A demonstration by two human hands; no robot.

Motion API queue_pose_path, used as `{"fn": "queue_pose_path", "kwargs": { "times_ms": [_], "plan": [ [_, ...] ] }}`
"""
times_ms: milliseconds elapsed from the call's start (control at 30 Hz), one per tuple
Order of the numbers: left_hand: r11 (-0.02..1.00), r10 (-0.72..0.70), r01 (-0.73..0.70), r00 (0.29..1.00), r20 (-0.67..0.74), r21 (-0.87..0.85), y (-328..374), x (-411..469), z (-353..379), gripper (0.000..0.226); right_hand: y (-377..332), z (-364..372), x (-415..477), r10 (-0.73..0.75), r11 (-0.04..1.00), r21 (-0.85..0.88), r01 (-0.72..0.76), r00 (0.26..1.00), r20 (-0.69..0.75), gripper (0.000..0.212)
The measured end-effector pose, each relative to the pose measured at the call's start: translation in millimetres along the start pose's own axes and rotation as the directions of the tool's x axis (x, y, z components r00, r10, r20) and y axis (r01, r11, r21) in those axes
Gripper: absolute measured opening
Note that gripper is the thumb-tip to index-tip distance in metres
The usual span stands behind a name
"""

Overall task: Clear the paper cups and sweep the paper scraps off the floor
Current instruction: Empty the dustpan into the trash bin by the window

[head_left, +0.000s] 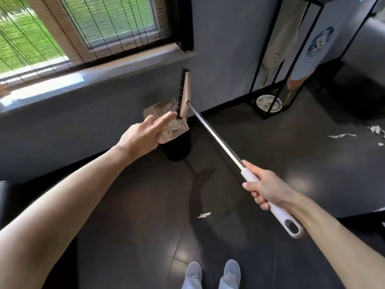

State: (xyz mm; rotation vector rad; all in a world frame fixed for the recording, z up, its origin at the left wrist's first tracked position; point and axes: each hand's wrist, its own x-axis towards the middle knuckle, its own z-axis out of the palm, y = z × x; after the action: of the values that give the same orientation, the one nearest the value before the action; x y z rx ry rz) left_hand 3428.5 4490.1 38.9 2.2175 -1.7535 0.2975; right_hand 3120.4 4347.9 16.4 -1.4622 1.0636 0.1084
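Two hands: your right hand (268, 188) grips the white-handled steel broom (214, 136).
Left hand (143, 135), fingers straight, half-hides the beige plastic dustpan (151, 110).

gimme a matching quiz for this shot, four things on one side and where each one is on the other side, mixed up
Things:
1 broom
2 dustpan
3 scrap
4 plate

Places:
a on the floor inside the black frame
b across the top of the bin
c held in the right hand, head raised
d on the floor ahead of the shoes

Pairs: 1-c, 2-b, 3-d, 4-a
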Motion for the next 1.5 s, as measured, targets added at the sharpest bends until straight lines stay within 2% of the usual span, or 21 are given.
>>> {"fn": "queue_pose_path", "kwargs": {
  "times_ms": [167, 333, 567, 633, 733, 967, 1200, 1300, 1367, 1500],
  "plan": [
    [1.0, 0.002, -0.003, 0.999, 0.042, 0.017, 8, -8, -4, 0.069, 6, 5, -8, 0.017, 0.999, 0.035, -0.016, 1.0, -0.018, 0.067],
    [1.0, -0.017, 0.016, 1.0, 0.024, 0.012, 3, -6, -9, 0.073, 11, 21, -9, 0.034, 0.998, 0.046, -0.034, 0.999, 0.008, 0.068],
    [1.0, 0.024, -0.024, 0.999, -0.036, 0.021, -5, 2, -19, 0.06, 11, 36, 1, 0.073, 0.992, 0.1, -0.076, 0.997, 0.033, 0.067],
    [1.0, -0.009, 0.009, 1.0, -0.007, 0.007, -10, 1, -21, 0.059, 8, 42, 5, 0.074, 0.99, 0.113, -0.078, 0.996, 0.044, 0.067],
    [0.987, -0.14, 0.144, 0.989, 0.05, -0.07, -22, 5, -23, 0.055, 0, 49, 13, 0.066, 0.991, 0.113, -0.071, 0.996, 0.054, 0.067],
    [0.99, -0.096, 0.105, 0.99, 0.103, -0.089, -28, 1, -24, 0.057, 2, 54, 16, 0.063, 0.995, 0.07, -0.068, 0.995, 0.073, 0.066],
    [0.997, -0.074, 0.079, 0.985, 0.157, -0.027, -20, 1, -21, 0.062, -3, 51, 15, 0.056, 0.996, 0.066, -0.061, 0.996, 0.067, 0.066],
    [0.996, -0.064, 0.075, 0.979, 0.196, -0.053, -18, 2, -17, 0.067, -2, 44, 11, 0.05, 0.997, 0.055, -0.054, 0.997, 0.065, 0.066],
    [0.988, -0.102, 0.127, 0.964, 0.246, -0.087, -11, 6, -17, 0.068, 0, 38, 9, 0.052, 0.997, 0.059, -0.056, 0.997, 0.059, 0.067],
    [0.962, -0.047, 0.143, 0.925, 0.376, -0.231, 11, 10, -11, 0.05, 8, 28, 4, 0.06, 0.996, 0.061, -0.062, 0.997, 0.043, 0.066]
  ]
}}
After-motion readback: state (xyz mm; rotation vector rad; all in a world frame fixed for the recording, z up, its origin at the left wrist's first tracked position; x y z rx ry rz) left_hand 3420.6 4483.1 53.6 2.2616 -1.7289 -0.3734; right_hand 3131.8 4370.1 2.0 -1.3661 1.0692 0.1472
